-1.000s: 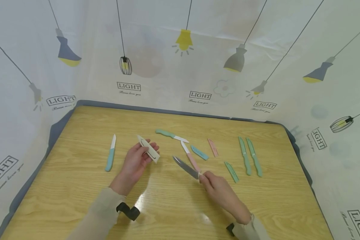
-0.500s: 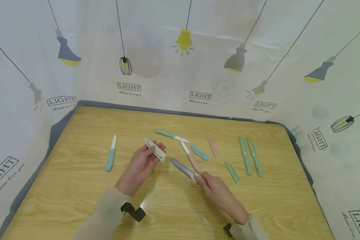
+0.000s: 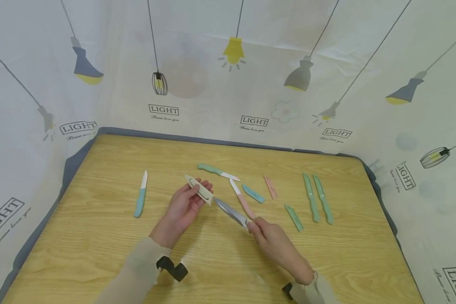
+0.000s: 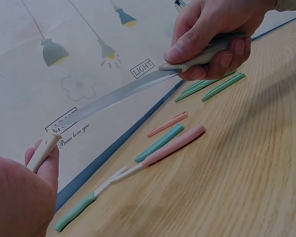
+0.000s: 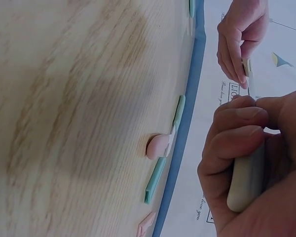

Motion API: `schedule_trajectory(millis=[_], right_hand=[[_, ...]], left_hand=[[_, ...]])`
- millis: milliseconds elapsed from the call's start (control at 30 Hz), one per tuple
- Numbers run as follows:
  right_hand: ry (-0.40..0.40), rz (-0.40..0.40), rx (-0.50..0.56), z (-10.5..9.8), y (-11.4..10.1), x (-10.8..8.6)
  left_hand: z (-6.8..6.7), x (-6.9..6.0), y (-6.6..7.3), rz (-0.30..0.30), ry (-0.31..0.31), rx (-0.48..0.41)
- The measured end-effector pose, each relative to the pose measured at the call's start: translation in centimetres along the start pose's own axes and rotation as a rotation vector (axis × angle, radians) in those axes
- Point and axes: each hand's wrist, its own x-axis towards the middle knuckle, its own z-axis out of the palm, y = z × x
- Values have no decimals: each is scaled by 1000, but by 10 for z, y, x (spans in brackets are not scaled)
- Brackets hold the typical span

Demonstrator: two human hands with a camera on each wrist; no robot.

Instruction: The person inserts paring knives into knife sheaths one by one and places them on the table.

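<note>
My left hand (image 3: pixel 183 207) pinches a cream knife sheath (image 3: pixel 199 190) between thumb and fingers, its mouth facing the right. In my right hand (image 3: pixel 279 245) I grip a knife by its cream handle (image 5: pixel 246 182). The grey metal blade (image 3: pixel 229 212) points left, its tip at the mouth of the sheath; in the left wrist view the blade (image 4: pixel 113 98) meets the sheath (image 4: pixel 43 152) there. Whether the tip is inside, I cannot tell. Beneath the blade on the table lies a pink-handled knife (image 3: pixel 245 203) with a white blade.
A blue-handled knife (image 3: pixel 140 198) lies at left, a green-handled knife (image 3: pixel 210 169) at the back. Right of centre are a blue sheath (image 3: pixel 253 193), a pink sheath (image 3: pixel 270 187) and a green sheath (image 3: pixel 294 218). Two green knives (image 3: pixel 310 198) lie further right on the wooden table (image 3: pixel 80 236).
My left hand has moved right with the sheath. My right hand has brought the knife slightly left, so the tip and the sheath mouth now meet. The things on the table stay put.
</note>
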Motion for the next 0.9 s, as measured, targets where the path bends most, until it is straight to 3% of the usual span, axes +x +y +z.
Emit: schedule_trajectory(millis=[333,500,700,900], right_hand=[[-2,12,9,-1,-2,0],[-9,15,17,-3,-3,-2],[-17,38,45,-4,-5,-2],[-6,51,45,-2,-10,0]], left_hand=[[0,-1,0,-33,-14,-53],[1,-2,1,-21,-56,-48],[4,-3,-2,40,-139,84],[10,-4,-5,59,-147,121]])
